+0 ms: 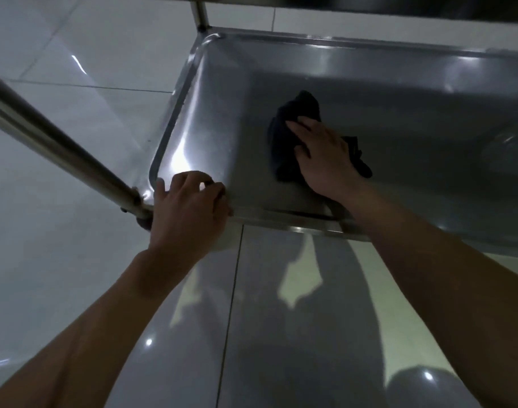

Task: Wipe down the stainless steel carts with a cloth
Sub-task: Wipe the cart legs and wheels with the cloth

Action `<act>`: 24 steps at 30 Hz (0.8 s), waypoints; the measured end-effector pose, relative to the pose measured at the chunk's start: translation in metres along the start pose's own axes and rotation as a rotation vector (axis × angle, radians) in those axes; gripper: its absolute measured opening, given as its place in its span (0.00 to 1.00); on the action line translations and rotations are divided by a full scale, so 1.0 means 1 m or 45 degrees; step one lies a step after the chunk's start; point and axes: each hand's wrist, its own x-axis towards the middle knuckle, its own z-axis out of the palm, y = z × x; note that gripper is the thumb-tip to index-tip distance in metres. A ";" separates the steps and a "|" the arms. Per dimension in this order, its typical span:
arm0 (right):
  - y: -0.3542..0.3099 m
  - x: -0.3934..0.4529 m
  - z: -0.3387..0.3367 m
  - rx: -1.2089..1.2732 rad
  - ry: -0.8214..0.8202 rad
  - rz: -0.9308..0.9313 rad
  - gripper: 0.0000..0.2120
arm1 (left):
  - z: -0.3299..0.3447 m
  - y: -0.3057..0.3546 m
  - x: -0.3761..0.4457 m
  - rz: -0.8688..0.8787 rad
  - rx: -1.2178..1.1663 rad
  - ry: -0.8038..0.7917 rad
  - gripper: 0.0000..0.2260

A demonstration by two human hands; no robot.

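Step in hand: we judge we are mid-wipe on a lower shelf (399,119) of the stainless steel cart.
Right hand (325,154): fingers fairly straight, pressing flat on the dark cloth (299,113), which lies bunched on the shelf floor, left of its middle.
Left hand (190,207): fingers curled over the shelf's near rim, by the corner post (54,142), bracing.
Next move: we expect to sweep the cloth toward the left corner and along the raised walls, keeping pressure even.
Hard to make out: dim light hides any smears; the shelf's right end and the shelf above are cut off; the cloth's lower part sits under our palm.
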 end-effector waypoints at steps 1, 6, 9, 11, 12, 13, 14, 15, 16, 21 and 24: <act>0.015 -0.011 -0.009 0.008 0.009 0.050 0.24 | 0.000 0.012 0.007 0.025 -0.064 0.027 0.14; 0.077 -0.063 -0.044 0.019 0.088 0.230 0.23 | 0.010 0.091 0.042 0.206 -0.152 0.003 0.14; 0.104 -0.083 -0.061 -0.014 0.132 0.297 0.23 | 0.021 0.125 0.052 0.210 -0.160 -0.051 0.11; 0.115 -0.091 -0.068 -0.028 0.166 0.332 0.23 | 0.026 0.133 0.053 0.175 -0.179 -0.046 0.11; 0.119 -0.094 -0.070 -0.035 0.169 0.345 0.23 | 0.027 0.134 0.053 0.170 -0.181 -0.033 0.12; 0.121 -0.095 -0.070 -0.040 0.165 0.354 0.23 | 0.028 0.133 0.052 0.175 -0.176 -0.021 0.12; 0.120 -0.094 -0.070 -0.040 0.162 0.362 0.23 | 0.028 0.131 0.051 0.185 -0.169 -0.017 0.13; 0.118 -0.093 -0.068 -0.038 0.164 0.371 0.23 | 0.027 0.129 0.051 0.202 -0.162 -0.019 0.13; 0.116 -0.091 -0.068 -0.041 0.174 0.383 0.23 | 0.026 0.126 0.051 0.225 -0.166 -0.024 0.13; 0.101 -0.073 -0.061 -0.083 0.181 0.432 0.24 | 0.015 0.081 0.048 0.224 -0.214 0.057 0.14; 0.077 -0.047 -0.048 -0.039 0.157 0.465 0.26 | 0.008 0.023 0.042 0.064 -0.043 0.094 0.13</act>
